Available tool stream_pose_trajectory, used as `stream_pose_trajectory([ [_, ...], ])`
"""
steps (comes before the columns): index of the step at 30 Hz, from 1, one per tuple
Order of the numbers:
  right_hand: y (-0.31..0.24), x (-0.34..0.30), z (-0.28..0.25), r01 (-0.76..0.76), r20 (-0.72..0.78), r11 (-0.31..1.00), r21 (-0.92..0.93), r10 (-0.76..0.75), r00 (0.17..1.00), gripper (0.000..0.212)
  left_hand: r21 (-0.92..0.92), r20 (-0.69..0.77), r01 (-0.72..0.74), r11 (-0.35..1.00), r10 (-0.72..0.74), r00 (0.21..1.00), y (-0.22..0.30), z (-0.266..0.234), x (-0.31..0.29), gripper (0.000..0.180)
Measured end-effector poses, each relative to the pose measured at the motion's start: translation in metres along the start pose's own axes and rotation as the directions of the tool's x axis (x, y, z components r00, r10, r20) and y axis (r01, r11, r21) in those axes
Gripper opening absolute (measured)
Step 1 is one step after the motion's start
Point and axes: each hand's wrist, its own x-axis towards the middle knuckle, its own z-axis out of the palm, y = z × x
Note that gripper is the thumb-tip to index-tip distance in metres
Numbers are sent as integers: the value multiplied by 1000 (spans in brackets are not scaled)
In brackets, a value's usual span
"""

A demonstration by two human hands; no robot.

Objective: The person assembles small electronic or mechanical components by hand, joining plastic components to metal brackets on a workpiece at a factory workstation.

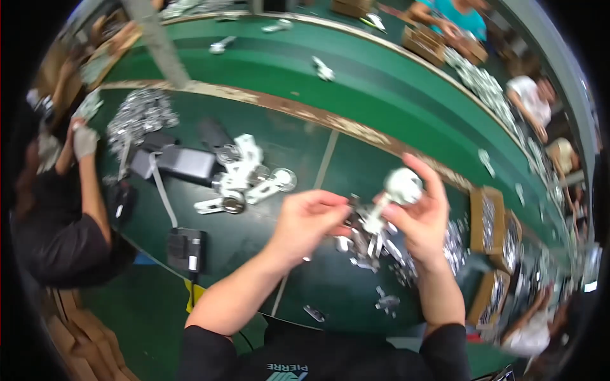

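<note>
Over the green table, my right hand [422, 216] grips a white round-headed part with a short stem [404, 185], between thumb and fingers. Its stem points down and left. My left hand [311, 219] is closed in a pinch beside the stem's end. Whatever lies between those fingertips is blurred and too small to name. Below both hands spreads a pile of small shiny metal pieces [365, 244], partly hidden by my right hand. Left of my left hand lies a cluster of white handled parts with round clear or metallic discs [244, 168].
A heap of silvery pieces [143, 114] lies at the far left, near black boxes [187, 164] and a black corded device [186, 249]. Cardboard boxes of metal pieces [488, 219] stand at right. Beyond a worn ledge, a green conveyor [279, 60] carries white parts. Other people work around.
</note>
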Motion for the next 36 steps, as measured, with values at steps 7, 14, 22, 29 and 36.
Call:
stream_pose_trajectory([
  [7, 15, -15, -10, -50, 16, 988, -144, 53, 998, 53, 43, 109, 39, 998, -43, 993, -24, 10, 0, 7],
  [14, 22, -20, -12, -121, 42, 969, -215, 133, 990, 50, 38, 135, 110, 993, -114, 984, -22, 11, -5, 13],
  [22, 18, -2, -1, -2, 99, 938, -347, 39, 994, 52, -61, 158, 96, 993, -85, 984, -6, 2, -5, 14],
  [29, 19, -25, -25, -36, -7, 999, 11, 36, 999, 61, -342, 740, 597, 726, -183, 647, -60, 26, -2, 33],
  [36, 10, -37, 11, -90, -24, 996, 9, 90, 996, 51, -114, 164, -160, 981, 177, 970, -56, 30, -27, 19],
])
